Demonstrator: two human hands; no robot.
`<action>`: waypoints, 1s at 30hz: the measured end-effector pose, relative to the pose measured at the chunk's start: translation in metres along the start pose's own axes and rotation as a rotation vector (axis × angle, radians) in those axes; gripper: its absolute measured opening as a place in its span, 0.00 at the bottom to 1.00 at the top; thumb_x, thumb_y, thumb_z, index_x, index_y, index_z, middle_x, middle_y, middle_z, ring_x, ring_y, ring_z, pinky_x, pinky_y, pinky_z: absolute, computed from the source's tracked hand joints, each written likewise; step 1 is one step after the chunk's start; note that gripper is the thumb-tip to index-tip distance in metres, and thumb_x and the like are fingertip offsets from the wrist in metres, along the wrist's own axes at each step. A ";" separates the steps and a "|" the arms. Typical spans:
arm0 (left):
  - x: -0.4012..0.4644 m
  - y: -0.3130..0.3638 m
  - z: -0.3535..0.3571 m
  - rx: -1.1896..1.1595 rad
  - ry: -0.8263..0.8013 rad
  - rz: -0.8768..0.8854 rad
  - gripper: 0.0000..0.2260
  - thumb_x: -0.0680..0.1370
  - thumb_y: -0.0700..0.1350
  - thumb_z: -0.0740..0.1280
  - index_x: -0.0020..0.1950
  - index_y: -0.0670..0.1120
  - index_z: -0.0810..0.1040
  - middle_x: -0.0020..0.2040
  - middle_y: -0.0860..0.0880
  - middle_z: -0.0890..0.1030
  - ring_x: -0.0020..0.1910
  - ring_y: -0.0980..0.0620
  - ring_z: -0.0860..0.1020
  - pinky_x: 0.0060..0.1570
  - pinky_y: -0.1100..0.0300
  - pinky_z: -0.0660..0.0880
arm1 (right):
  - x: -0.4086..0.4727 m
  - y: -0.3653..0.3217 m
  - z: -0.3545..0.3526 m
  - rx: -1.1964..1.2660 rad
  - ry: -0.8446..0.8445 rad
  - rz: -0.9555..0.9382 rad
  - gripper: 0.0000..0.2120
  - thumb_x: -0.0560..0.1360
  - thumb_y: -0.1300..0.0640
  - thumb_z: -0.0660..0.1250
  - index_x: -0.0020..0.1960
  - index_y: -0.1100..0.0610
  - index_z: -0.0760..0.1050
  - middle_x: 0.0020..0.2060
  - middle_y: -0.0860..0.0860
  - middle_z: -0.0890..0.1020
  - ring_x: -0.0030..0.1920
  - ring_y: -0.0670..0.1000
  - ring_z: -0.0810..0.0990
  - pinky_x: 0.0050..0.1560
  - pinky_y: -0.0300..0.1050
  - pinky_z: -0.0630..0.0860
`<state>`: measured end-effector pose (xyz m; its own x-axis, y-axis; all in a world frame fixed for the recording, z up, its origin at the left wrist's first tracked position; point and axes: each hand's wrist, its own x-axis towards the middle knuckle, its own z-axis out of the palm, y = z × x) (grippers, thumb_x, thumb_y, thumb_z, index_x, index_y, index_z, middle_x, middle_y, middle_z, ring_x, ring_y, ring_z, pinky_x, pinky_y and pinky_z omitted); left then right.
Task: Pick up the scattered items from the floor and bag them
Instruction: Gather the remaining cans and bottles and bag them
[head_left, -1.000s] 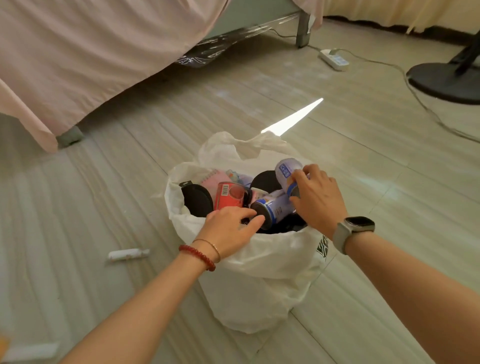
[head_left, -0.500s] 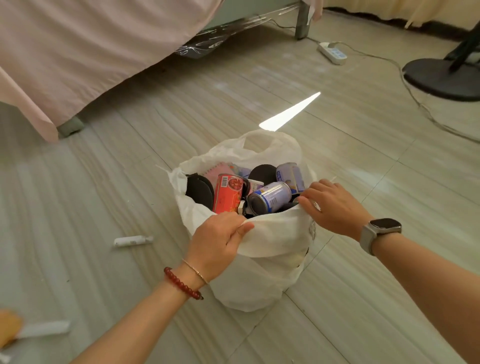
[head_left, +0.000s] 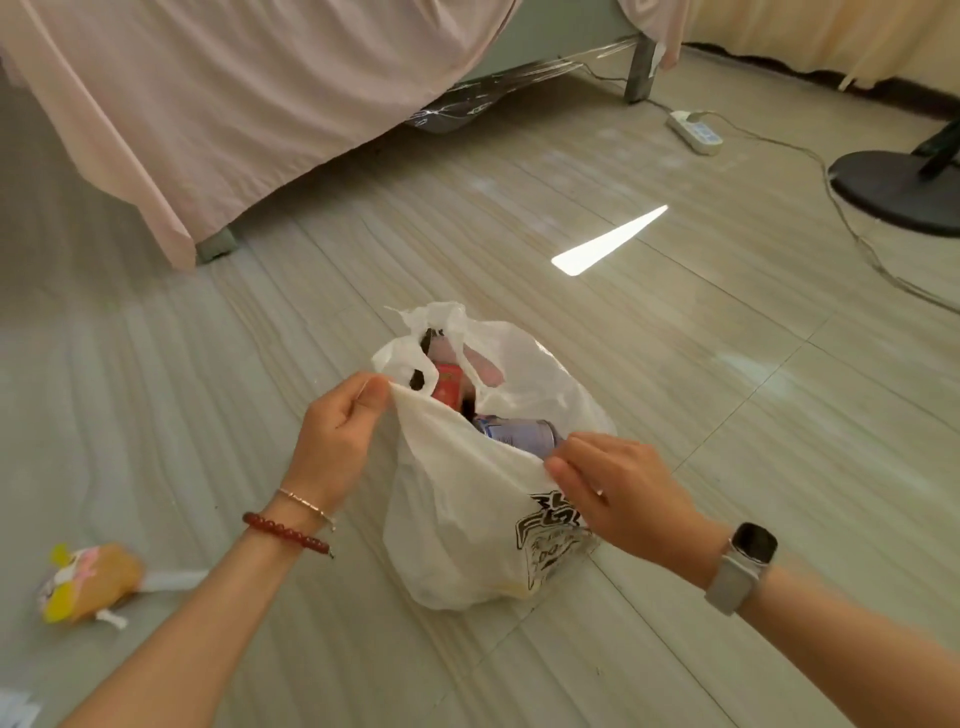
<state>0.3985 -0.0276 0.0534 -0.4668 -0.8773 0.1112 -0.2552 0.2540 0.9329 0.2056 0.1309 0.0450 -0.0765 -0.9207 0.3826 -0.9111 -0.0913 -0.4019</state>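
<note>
A white plastic bag (head_left: 457, 514) with a black print stands on the tiled floor in the middle of the view. Inside it show a red can (head_left: 448, 385) and a blue-and-silver can (head_left: 522, 434). My left hand (head_left: 340, 439) pinches the near rim of the bag at its left end. At the right end of the same rim, my right hand (head_left: 621, 491) pinches the plastic. The rim is stretched taut between both hands and the mouth is narrowed. A yellow snack packet (head_left: 85, 582) lies on the floor at the lower left.
A bed with a pink sheet (head_left: 234, 104) fills the upper left, one leg (head_left: 215, 244) near the sheet's corner. A power strip (head_left: 696, 132) with a cable and a black fan base (head_left: 898, 192) sit at the upper right. White scrap (head_left: 15, 709) at the bottom left corner.
Both hands came out of the bag's mouth, took hold of its near rim and pulled it up and apart. The bag's mouth has narrowed, hiding most of the contents.
</note>
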 end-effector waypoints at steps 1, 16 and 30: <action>-0.008 -0.006 -0.006 0.011 -0.037 0.002 0.19 0.73 0.58 0.59 0.37 0.42 0.75 0.33 0.47 0.71 0.36 0.53 0.69 0.41 0.48 0.74 | 0.003 0.002 -0.002 -0.044 0.007 0.072 0.24 0.79 0.43 0.47 0.49 0.55 0.76 0.42 0.51 0.81 0.25 0.43 0.68 0.25 0.36 0.67; -0.097 -0.066 0.030 0.631 -0.391 0.403 0.24 0.78 0.61 0.45 0.61 0.53 0.74 0.34 0.53 0.74 0.34 0.57 0.72 0.40 0.66 0.67 | -0.036 0.038 0.030 -0.327 -0.415 0.874 0.13 0.78 0.53 0.55 0.53 0.55 0.77 0.46 0.55 0.81 0.43 0.57 0.77 0.37 0.42 0.68; -0.124 -0.088 0.050 0.606 -0.273 0.324 0.18 0.76 0.57 0.57 0.42 0.46 0.78 0.54 0.50 0.69 0.51 0.55 0.69 0.38 0.56 0.80 | 0.010 0.031 0.045 -0.261 -0.226 0.493 0.28 0.76 0.44 0.59 0.73 0.47 0.54 0.72 0.52 0.63 0.72 0.58 0.59 0.67 0.60 0.59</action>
<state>0.4367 0.0791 -0.0592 -0.7722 -0.6077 0.1855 -0.4550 0.7326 0.5062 0.1945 0.1013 -0.0010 -0.4535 -0.8912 0.0048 -0.8615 0.4370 -0.2585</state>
